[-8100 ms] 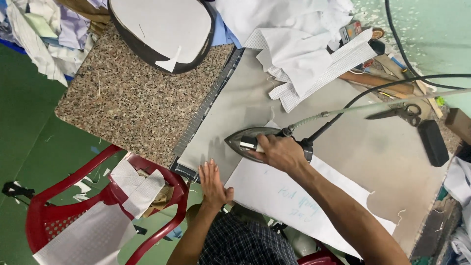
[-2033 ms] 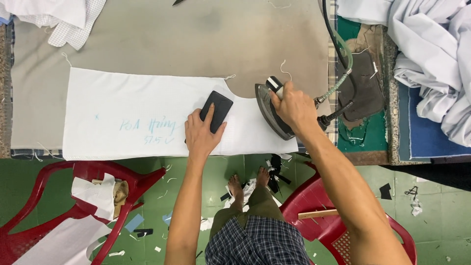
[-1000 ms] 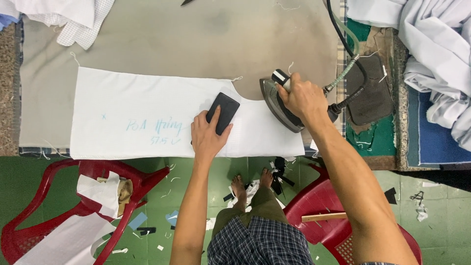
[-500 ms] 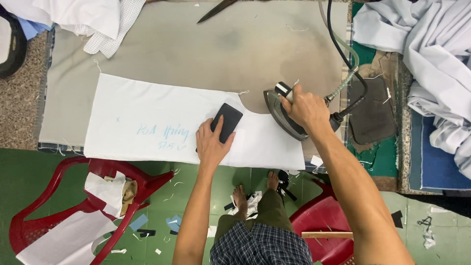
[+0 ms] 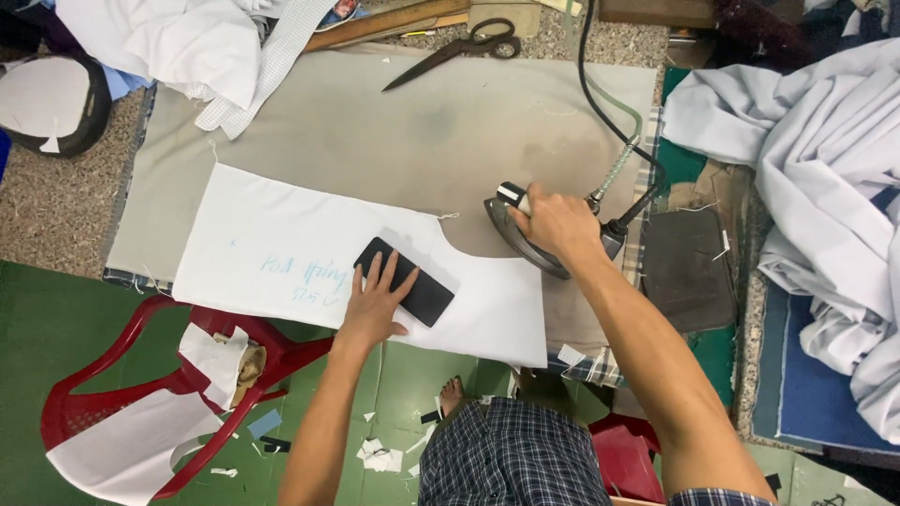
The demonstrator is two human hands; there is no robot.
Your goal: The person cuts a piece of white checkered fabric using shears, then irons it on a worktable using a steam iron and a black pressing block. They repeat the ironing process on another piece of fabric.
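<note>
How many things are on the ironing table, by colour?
White: 1, the flat white cloth panel under the left hand.
Black: 2, the flat black rectangular block and dark metal scissors.
Grey: 1, the steam iron in the right hand.
Total: 4.

Bare forearms without sleeves, dark checked shorts (image 5: 511, 454), and bare feet (image 5: 452, 394).

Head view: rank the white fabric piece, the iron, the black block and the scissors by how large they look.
1. white fabric piece
2. iron, partly hidden by the right hand
3. scissors and black block under the left hand: too alike to rank.
</note>
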